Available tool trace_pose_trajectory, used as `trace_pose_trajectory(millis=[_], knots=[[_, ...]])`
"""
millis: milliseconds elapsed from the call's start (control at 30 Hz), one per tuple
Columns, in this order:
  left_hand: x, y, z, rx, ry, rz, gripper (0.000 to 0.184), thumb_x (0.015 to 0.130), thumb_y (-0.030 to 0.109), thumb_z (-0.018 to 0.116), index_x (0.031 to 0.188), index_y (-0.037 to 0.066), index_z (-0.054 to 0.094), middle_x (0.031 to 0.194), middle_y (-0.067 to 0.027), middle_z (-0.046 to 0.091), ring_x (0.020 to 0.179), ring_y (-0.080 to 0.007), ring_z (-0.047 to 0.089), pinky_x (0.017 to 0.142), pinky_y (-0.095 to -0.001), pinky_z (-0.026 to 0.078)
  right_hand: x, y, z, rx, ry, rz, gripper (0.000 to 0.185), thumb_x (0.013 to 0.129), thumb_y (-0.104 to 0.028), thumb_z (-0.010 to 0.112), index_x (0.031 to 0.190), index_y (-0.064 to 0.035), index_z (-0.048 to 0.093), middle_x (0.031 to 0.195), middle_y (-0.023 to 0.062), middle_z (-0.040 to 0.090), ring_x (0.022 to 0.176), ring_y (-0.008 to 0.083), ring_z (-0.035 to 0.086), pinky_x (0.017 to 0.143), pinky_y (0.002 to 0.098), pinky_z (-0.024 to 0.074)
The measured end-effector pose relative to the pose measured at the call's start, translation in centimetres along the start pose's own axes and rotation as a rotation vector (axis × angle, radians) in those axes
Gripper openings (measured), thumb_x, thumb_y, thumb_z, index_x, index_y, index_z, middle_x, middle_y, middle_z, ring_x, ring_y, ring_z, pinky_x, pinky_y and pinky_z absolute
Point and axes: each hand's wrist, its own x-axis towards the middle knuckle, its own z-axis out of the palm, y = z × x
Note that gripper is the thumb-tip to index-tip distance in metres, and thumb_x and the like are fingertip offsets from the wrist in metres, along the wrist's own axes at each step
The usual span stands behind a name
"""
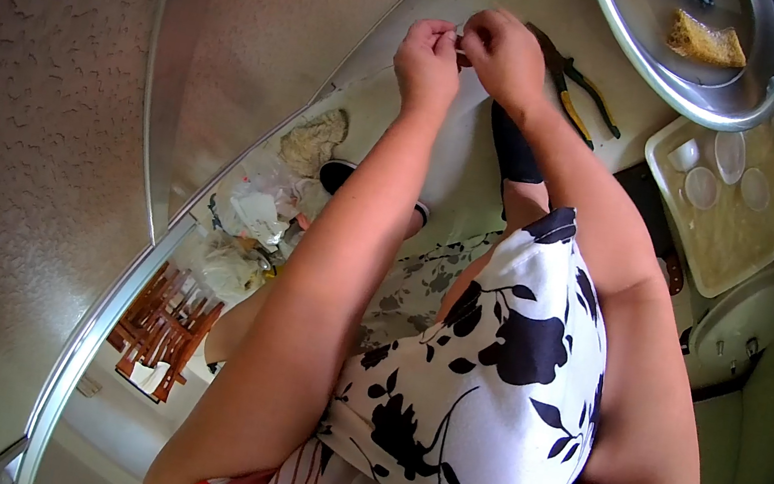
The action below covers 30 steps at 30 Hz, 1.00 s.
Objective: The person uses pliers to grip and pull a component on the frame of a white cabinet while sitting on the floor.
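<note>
Yellow and black handles mark the pliers (564, 70), the landmark here, lying on the pale floor with their head next to the right hand (500, 57). Just left of the pliers, both hands meet over a small brown piece (463, 49), mostly hidden by fingers, so its exact kind cannot be told. The left hand (427, 64), on the far side of the piece from the pliers, has thumb and fingertips pinched together on it; the right hand's thumb and curled fingers are clamped on it too.

Up and right of the pliers stands a shiny metal basin (668, 96) with a yellow sponge (708, 40) inside. Below the basin, right of the pliers, a cream tray (765, 223) holds a small white cup (684, 154) and clear plastic lids (702, 188). Well to the left of and below the pliers lie a crumpled beige cloth (315, 142) and plastic bags (255, 211).
</note>
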Motion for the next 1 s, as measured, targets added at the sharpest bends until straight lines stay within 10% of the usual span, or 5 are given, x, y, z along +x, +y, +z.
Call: trace_pose_trajectory(millis=[67, 200, 467, 833, 1000], knots=[[0.1, 0.3, 0.0, -0.175, -0.032, -0.097, 0.011, 0.089, 0.003, 0.049, 0.098, -0.003, 0.052, 0.082, -0.0122, 0.063, 0.060, -0.0169, 0.062, 0.052, -0.0247, 0.048, -0.2, 0.5, 1.0, 0.626, -0.015, 0.557, 0.014, 0.079, -0.014, 0.058, 0.078, -0.0010, 0.060, 0.071, 0.0060, 0.057, 0.063, 0.0192, 0.057, 0.055, 0.0332, 0.0474], [0.0, -0.2, -0.2, -0.155, -0.061, -0.123, 0.013, 0.089, 0.002, 0.047, 0.101, -0.004, 0.050, 0.084, -0.0141, 0.063, 0.063, -0.0198, 0.064, 0.055, -0.0260, 0.050, 2.0, 2.6, -0.9, 1.117, 0.127, 0.749, 0.019, 0.081, -0.014, 0.060, 0.091, 0.0017, 0.061, 0.070, 0.0036, 0.054, 0.058, 0.0122, 0.049, 0.051, 0.0248, 0.0434], [-0.2, -0.3, 0.2, 0.024, 0.002, 0.028, 0.011, 0.089, -0.001, 0.045, 0.096, -0.004, 0.053, 0.083, -0.0128, 0.064, 0.065, -0.0183, 0.064, 0.058, -0.0264, 0.051, 1.5, 1.3, -0.9, 0.006, -0.303, 0.241, 0.035, 0.072, -0.035, 0.067, 0.092, -0.0063, 0.068, 0.082, 0.0078, 0.067, 0.070, 0.0196, 0.063, 0.067, 0.0306, 0.0489], [-0.6, -1.9, -0.1, 0.391, 0.031, 0.316, 0.010, 0.085, 0.002, 0.052, 0.093, 0.002, 0.057, 0.078, -0.0105, 0.067, 0.067, -0.0191, 0.066, 0.062, -0.0303, 0.050, 1.2, 0.5, -0.4, 0.482, -0.292, 0.698, 0.018, 0.066, -0.022, 0.067, 0.066, -0.0054, 0.062, 0.055, -0.0030, 0.045, 0.055, 0.0139, 0.045, 0.053, 0.0291, 0.0411], [-1.1, -2.2, -0.6, 0.553, -0.013, 0.391, 0.009, 0.083, 0.009, 0.055, 0.090, 0.006, 0.059, 0.076, -0.0115, 0.066, 0.070, -0.0271, 0.065, 0.065, -0.0349, 0.050, 3.4, 0.9, -1.5, 0.114, -0.679, 0.608, 0.022, 0.065, -0.028, 0.066, 0.066, -0.0067, 0.061, 0.060, 0.0014, 0.046, 0.055, 0.0142, 0.043, 0.050, 0.0279, 0.0370]])
